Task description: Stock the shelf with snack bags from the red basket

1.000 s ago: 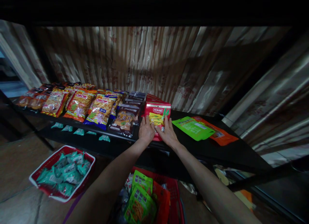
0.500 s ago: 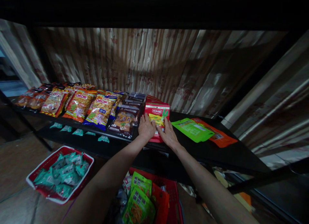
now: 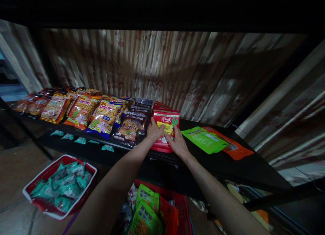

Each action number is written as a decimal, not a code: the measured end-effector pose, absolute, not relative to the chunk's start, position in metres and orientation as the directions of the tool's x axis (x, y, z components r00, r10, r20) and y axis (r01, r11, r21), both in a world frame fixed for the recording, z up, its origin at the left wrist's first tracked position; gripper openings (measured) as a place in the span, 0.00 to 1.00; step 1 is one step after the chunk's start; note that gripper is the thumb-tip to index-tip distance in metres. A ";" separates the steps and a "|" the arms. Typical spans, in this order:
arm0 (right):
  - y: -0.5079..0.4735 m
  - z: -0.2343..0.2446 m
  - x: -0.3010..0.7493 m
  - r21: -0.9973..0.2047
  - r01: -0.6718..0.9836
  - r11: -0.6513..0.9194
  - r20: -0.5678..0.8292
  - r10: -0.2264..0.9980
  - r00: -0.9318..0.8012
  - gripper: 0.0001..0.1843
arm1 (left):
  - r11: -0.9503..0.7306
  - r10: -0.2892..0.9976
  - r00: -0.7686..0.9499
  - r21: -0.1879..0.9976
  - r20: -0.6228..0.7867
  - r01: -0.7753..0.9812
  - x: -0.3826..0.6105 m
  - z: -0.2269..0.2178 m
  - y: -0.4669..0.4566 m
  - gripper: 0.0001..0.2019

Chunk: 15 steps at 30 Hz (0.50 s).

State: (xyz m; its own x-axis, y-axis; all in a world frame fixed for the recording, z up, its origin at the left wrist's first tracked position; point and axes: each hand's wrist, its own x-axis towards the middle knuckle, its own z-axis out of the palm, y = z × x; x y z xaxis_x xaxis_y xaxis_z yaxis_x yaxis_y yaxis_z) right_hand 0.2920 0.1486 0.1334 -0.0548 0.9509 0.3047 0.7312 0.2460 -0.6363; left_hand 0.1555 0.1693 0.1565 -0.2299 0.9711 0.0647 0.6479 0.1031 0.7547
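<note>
A red snack bag (image 3: 166, 145) with a yellow picture lies at the front of a row of similar red bags on the black shelf. On its left edge is my left hand (image 3: 154, 131), thumb across the front. My right hand (image 3: 178, 143) has the right edge, its thumb also on the front and its fingers along the side. Between them the two hands hold the bag. Just left of it stands a dark brown potato chip bag (image 3: 130, 128). To the right, a green pouch (image 3: 204, 140) overlaps an orange pouch (image 3: 235, 148), both lying flat.
Blue-and-yellow snack bags (image 3: 104, 116) and orange noodle snack bags (image 3: 81, 111) line the shelf leftward. On the floor are a red basket (image 3: 33, 203) of teal packets and another red basket (image 3: 181, 208) with green and orange pouches. A striped curtain (image 3: 157, 66) hangs behind.
My left hand has slid from the front of the red bag toward its left edge. The bag shows more of its lower front. The view has shifted slightly.
</note>
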 end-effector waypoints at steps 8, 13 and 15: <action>0.149 0.133 0.295 -0.660 0.697 0.280 0.336 0.940 -0.060 0.43 | 0.101 0.976 -0.213 0.760 0.051 0.642 0.155 0.156 0.165 0.41; 0.146 0.136 0.294 -0.660 0.708 0.251 0.316 0.948 -0.042 0.45 | 0.097 0.964 -0.246 0.733 0.099 0.674 0.157 0.166 0.168 0.40; 0.145 0.136 0.294 -0.661 0.706 0.254 0.321 0.946 -0.039 0.45 | 0.101 0.964 -0.251 0.747 0.090 0.657 0.156 0.170 0.173 0.39</action>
